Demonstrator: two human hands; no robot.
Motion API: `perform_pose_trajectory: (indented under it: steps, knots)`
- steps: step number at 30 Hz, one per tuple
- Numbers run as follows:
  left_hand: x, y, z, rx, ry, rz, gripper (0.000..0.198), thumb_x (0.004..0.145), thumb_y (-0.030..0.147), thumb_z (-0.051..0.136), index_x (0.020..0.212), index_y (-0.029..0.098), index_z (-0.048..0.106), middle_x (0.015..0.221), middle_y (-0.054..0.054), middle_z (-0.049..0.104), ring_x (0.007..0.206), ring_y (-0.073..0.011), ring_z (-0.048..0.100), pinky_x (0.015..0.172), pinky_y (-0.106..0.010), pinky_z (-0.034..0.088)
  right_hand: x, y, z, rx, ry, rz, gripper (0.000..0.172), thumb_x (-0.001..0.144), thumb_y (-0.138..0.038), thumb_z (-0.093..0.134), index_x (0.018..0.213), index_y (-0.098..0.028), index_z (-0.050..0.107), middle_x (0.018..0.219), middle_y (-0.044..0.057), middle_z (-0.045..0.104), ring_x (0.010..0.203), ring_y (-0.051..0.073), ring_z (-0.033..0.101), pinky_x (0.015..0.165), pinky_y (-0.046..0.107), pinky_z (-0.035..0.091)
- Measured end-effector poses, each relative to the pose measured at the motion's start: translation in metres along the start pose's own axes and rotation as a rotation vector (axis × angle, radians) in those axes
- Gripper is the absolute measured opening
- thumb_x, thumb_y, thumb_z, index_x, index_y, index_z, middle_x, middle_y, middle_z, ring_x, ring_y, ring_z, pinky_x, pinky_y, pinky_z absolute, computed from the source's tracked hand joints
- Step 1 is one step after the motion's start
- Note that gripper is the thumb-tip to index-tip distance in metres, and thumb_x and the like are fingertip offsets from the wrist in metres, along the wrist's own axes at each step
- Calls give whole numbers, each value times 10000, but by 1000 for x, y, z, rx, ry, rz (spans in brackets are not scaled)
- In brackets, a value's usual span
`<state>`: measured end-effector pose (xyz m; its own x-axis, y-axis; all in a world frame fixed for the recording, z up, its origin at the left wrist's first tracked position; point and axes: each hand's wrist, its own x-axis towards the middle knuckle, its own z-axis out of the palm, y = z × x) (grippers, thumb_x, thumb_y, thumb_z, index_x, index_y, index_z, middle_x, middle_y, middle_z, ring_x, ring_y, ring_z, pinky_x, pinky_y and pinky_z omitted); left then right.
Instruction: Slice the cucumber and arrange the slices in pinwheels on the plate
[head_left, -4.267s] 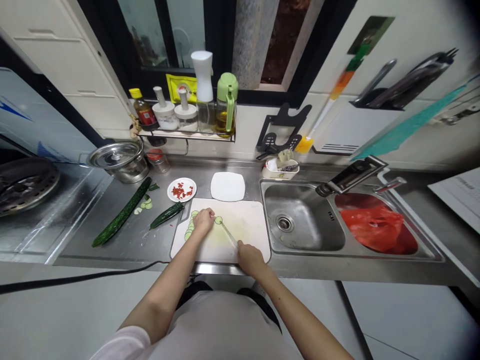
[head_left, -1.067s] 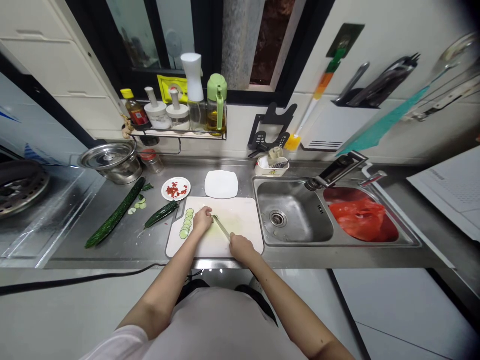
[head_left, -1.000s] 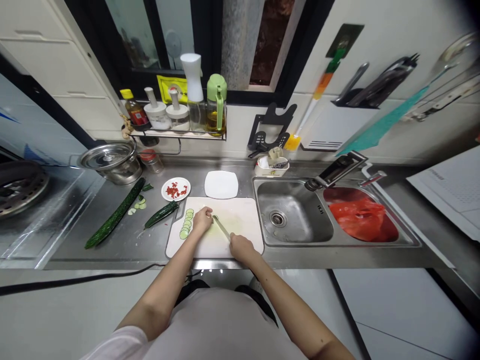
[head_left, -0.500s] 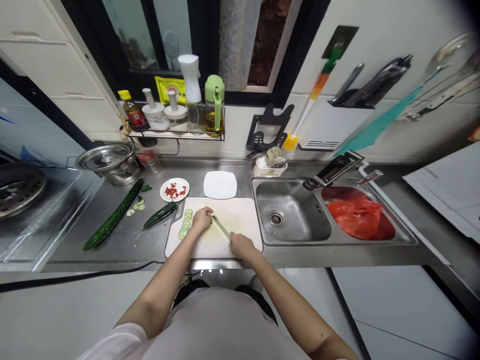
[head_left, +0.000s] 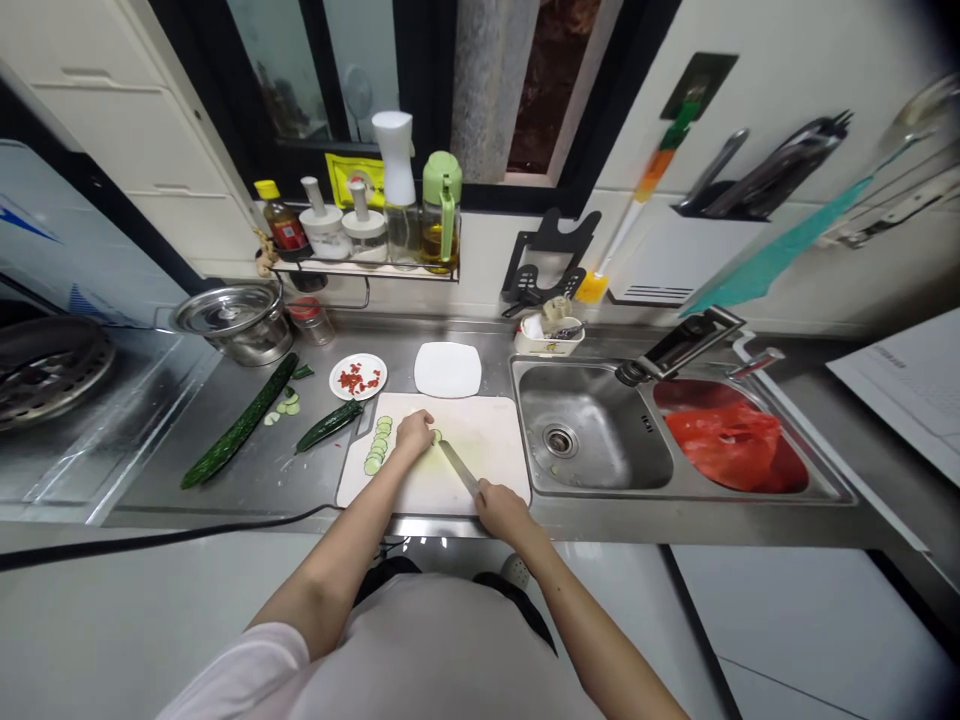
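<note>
My left hand [head_left: 414, 433] is curled over a short piece of cucumber on the white cutting board [head_left: 487, 440]; most of the piece is hidden under my fingers. My right hand [head_left: 501, 508] grips the handle of a knife [head_left: 457, 467] whose blade points up-left toward my left hand. A cut round [head_left: 436, 436] lies by the blade tip. A row of several cucumber slices [head_left: 377, 446] lies on the board's left side.
Left of the board lie a cucumber half [head_left: 330, 425], a long whole cucumber [head_left: 241, 421], loose slices and a small plate of chopped red chilli [head_left: 358, 377]. A white square plate [head_left: 448, 369] sits behind the board. The sink [head_left: 592, 440] is to the right, a pot [head_left: 234, 320] at back left.
The knife and my right hand have drawn slightly back to the right, and a freshly cut round now shows beside my left fingers. The camera view shifted a little.
</note>
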<state>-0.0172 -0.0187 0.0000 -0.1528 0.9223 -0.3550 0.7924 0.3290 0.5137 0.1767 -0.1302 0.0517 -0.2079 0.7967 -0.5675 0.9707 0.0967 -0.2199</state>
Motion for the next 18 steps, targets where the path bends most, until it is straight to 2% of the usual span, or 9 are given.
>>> perform_pose_trajectory:
  steps: [5,11,14,18]
  knots:
    - [-10,-2,-2,-20,36,20,356,763,93,574,1077,236,664,1025,-42,717,979,-199,631,844,-281,433,0,6,-2,4,5,0,272,952,-219,348,1094,-155,571,1058,149,679,974,236,643,732,295,394]
    - [-31,-14,-10,-104,83,-5,273,777,150,590,1008,238,707,1016,-41,725,970,-201,634,836,-276,443,7,11,-5,13,15,15,269,960,-239,346,1098,-160,564,1065,140,681,983,226,634,723,280,374]
    - [-42,-26,-16,-169,104,-42,231,771,158,585,944,233,720,952,-27,731,889,-177,646,777,-254,447,10,11,-4,29,9,12,271,961,-250,341,1100,-166,558,1055,138,681,970,225,634,709,277,370]
    - [-55,-56,-25,-231,144,-79,214,744,175,603,921,228,712,864,0,729,801,-139,644,726,-215,443,14,10,-3,25,6,5,284,957,-241,331,1099,-157,563,1036,140,682,956,229,637,704,279,368]
